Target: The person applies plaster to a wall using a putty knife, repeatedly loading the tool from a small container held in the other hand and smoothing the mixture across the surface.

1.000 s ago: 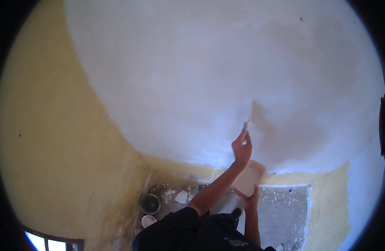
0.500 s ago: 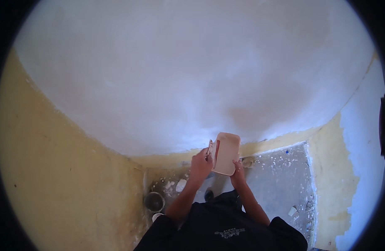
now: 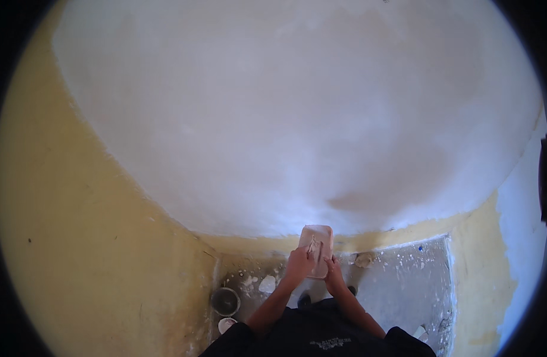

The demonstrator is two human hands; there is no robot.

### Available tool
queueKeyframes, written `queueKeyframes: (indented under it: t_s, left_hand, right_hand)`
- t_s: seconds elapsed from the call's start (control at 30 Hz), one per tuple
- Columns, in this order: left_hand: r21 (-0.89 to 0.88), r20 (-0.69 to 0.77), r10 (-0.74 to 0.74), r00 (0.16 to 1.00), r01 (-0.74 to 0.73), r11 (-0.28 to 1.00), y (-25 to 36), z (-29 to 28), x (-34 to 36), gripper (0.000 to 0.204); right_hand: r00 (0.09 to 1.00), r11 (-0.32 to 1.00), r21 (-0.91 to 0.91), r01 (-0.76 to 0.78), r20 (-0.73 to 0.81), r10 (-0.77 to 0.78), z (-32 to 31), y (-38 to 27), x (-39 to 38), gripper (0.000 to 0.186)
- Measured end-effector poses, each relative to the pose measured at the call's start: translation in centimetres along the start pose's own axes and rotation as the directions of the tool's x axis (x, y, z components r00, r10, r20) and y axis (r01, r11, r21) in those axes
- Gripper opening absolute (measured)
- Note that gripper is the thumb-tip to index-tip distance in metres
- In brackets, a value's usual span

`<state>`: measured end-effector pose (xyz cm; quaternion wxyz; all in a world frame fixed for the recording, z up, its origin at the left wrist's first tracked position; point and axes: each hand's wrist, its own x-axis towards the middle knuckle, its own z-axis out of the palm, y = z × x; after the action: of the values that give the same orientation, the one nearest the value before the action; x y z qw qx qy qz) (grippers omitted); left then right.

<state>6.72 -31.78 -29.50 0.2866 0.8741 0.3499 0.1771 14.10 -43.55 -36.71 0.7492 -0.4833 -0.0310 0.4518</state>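
In front of my body I hold a pale pink rectangular board (image 3: 325, 233) with rounded corners, tilted upward. My right hand (image 3: 333, 269) is closed on its lower right edge, thumb on the face. Over the board's left part, my left hand (image 3: 299, 264) is closed on a putty spreader (image 3: 313, 243) smeared with white paste. The spreader lies against or just above the board; its blade is partly hidden, and a dark line shows beside it. Beyond both hands rises a wall (image 3: 255, 137) coated in smooth white, with greyer, damp-looking patches at the right.
Yellow bare wall (image 3: 95, 238) borders the white coat at left and along the bottom. A dark bucket (image 3: 226, 301) and a white container (image 3: 227, 324) stand at lower left. White splatters and a pale lump (image 3: 267, 284) lie on the grey floor (image 3: 398, 285). A brownish lump (image 3: 364, 260) sits by the wall.
The board and both hands have moved down and slightly left in view. The spreader has shifted from the board's left edge to over its face. The view has tilted upward a little.
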Motion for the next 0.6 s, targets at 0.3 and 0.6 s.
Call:
queueKeyframes:
  t_s: [0.3, 0.6]
  left_hand:
    - [-0.527, 0.151, -0.178, 0.972, 0.231, 0.818, -6.4, -1.6, 0.1, 0.017]
    - [-0.859, 0.497, -0.148, 0.855, 0.509, 0.058, -7.8, -3.9, -0.7, 0.029]
  right_hand:
    - [0.999, 0.991, 0.124, 0.044, 0.004, -0.045, -2.0, 2.3, 0.6, 0.051]
    - [0.997, 0.990, 0.136, 0.035, 0.067, -0.044, -3.0, 1.1, 0.7, 0.044]
